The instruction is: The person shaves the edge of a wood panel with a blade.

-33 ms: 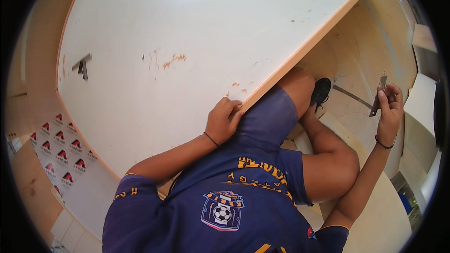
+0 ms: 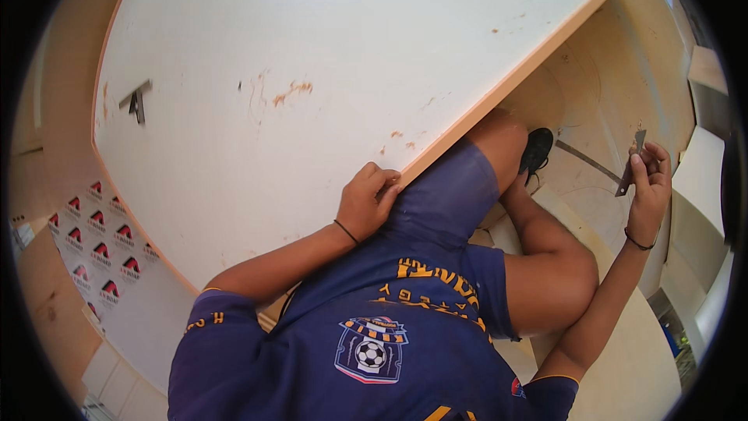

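Note:
A large white board (image 2: 210,164) with a thin orange edge strip (image 2: 467,125) lies across my lap. My left hand (image 2: 368,196) rests at its near corner, fingers curled over the orange edge and thumb against it. Away to the right, my raised right hand (image 2: 649,187) pinches a flat, dark metal blade (image 2: 626,177) between thumb and fingers. Pale scraps cling near the blade's upper end. On the board's left part lies a small dark metal tool (image 2: 136,101), two flat bars joined at an angle. Orange shavings (image 2: 294,93) are scattered over the white face.
A dark metal strip (image 2: 596,162) lies on the tan floor beside my black shoe (image 2: 538,150). Pale panels (image 2: 697,168) stand along the right side. A printed sheet (image 2: 101,253) sits beyond the board's left edge, and a pale curved board (image 2: 615,343) lies by my right leg.

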Available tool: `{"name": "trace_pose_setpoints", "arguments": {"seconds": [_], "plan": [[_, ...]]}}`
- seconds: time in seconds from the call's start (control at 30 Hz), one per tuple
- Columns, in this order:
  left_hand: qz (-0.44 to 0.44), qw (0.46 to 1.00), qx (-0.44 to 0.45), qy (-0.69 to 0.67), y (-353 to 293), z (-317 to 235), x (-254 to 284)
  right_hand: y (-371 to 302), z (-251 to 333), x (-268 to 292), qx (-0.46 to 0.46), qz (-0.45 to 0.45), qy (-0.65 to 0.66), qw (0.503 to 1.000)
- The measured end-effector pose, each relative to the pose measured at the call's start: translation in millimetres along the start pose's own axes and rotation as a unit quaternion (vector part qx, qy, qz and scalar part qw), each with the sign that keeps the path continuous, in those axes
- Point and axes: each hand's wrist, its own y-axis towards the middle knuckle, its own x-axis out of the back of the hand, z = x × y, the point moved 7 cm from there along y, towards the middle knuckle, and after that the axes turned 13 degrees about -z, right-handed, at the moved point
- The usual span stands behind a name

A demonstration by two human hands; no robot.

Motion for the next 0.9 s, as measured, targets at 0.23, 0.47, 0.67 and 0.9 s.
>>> {"name": "trace_pose_setpoints", "arguments": {"seconds": [0.23,0.47,0.67,0.9], "plan": [[0.061,0.995,0.07,0.037,-36.1,38.3,34.0,-9.2,-3.3,-2.4,0.026,0.028,-0.01,0.999],[0.062,0.997,-0.028,0.032,-25.0,23.2,22.0,-25.7,14.1,-3.7,0.04,0.001,0.017,0.999],[-0.03,0.965,-0.254,0.054,52.1,-53.1,-46.6,-12.1,23.2,-12.1,-0.072,0.047,0.131,0.988],[-0.053,0.934,-0.331,0.12,175.8,-133.0,-141.8,71.0,29.2,-6.7,-0.077,0.016,0.388,0.918]]}}
